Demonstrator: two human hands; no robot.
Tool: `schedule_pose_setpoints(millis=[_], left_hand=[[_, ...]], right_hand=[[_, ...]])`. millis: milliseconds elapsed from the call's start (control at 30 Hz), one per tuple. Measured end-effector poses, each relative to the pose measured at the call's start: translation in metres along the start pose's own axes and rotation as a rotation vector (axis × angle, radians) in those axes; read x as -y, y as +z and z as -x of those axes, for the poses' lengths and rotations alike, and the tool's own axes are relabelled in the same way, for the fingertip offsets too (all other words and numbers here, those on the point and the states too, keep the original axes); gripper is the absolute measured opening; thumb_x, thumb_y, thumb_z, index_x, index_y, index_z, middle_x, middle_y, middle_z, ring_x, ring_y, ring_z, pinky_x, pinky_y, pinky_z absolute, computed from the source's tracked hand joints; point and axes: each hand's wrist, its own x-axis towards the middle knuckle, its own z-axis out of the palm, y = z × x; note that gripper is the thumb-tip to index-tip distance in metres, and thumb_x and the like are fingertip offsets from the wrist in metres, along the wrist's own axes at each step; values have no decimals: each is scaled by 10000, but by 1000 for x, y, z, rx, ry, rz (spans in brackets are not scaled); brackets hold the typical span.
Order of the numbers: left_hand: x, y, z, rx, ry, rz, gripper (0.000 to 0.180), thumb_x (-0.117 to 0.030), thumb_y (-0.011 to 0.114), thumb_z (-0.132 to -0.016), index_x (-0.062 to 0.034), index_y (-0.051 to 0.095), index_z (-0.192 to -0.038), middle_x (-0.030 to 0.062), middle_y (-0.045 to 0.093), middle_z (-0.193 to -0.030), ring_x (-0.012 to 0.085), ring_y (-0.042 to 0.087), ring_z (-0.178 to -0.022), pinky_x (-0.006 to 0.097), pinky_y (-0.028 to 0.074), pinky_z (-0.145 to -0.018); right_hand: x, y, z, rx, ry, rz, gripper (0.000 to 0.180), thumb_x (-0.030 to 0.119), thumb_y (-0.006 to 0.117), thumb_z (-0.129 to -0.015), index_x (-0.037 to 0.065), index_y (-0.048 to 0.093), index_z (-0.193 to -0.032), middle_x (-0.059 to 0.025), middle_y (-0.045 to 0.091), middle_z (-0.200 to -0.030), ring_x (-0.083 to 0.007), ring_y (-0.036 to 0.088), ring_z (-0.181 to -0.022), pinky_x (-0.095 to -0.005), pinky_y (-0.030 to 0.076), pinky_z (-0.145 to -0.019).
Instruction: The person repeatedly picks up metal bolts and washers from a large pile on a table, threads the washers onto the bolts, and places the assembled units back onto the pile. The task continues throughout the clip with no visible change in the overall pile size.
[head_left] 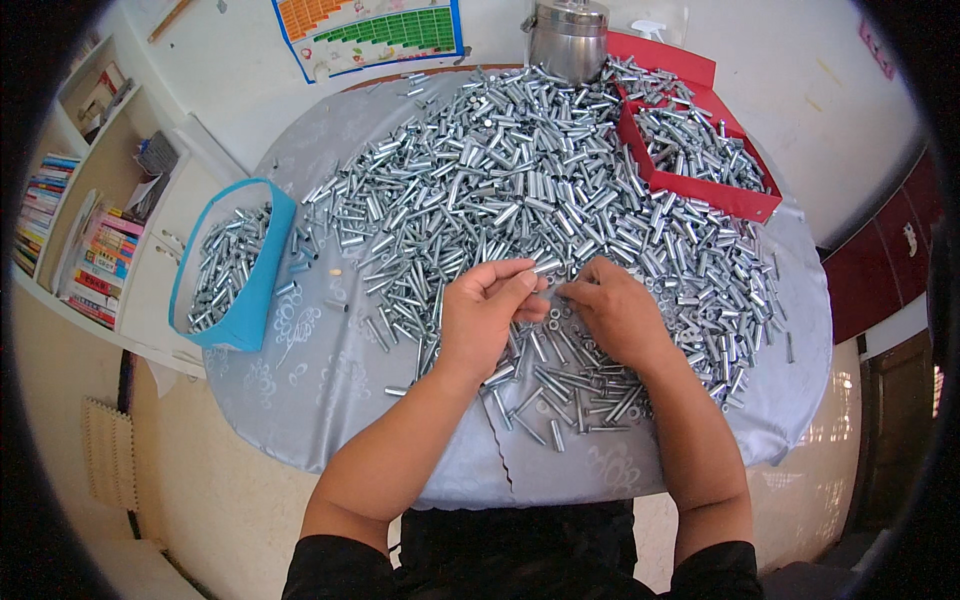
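My left hand (482, 315) is closed, with a shiny metal sleeve (547, 266) pinched between thumb and fingers. Close by on its right, my right hand (618, 312) has its thumb and fingertips pressed together at the sleeve's far end; what it holds, if anything, is too small to make out. Beneath and beyond both hands spreads a large heap of silvery sleeves and bolts (500, 150). Several loose bolts (570, 385) lie between my forearms, with small washers and nuts among them.
A light-blue fabric bin (262, 285) of metal pieces stands at the left on the grey cloth-covered round table (330, 410). At the back right is an open red box (705, 195) with more pieces, beside a steel canister (568, 45). Bookshelves (100, 190) stand left.
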Motion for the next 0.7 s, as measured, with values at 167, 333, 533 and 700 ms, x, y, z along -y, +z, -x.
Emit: schedule_pose_setpoints(millis=[167,333,533,700], left_hand=[[0,2,-1,13,-5,6,235,-74,618,-909,46,620,-1110,161,692,-947,179,683,-735,287,580,-658],[0,2,0,25,-18,-11,224,-65,615,-910,52,620,-1102,159,691,-944,182,683,-733,284,580,-652],[2,4,2,77,-42,-35,213,-62,611,-915,50,620,-1097,151,691,-941,181,682,-735,282,579,-651],[2,4,3,95,-45,-29,212,-59,610,-916,46,619,-1100,148,691,-941,179,681,-736,283,579,-647]], right_hand=[[-1,-4,3,-55,86,-97,194,106,635,-805,98,687,-992,-109,604,-886,-308,616,-878,-399,505,-748],[-1,-15,3,-205,479,-923,206,103,633,-907,-13,648,-1076,-31,671,-856,-67,556,-697,-233,467,-622],[5,-16,6,-120,457,-1048,204,97,622,-915,-6,641,-1090,-38,685,-879,-69,560,-679,-222,458,-601],[6,-19,6,-80,484,-1089,204,97,614,-921,-10,636,-1094,-45,691,-878,-67,553,-660,-217,452,-590]])
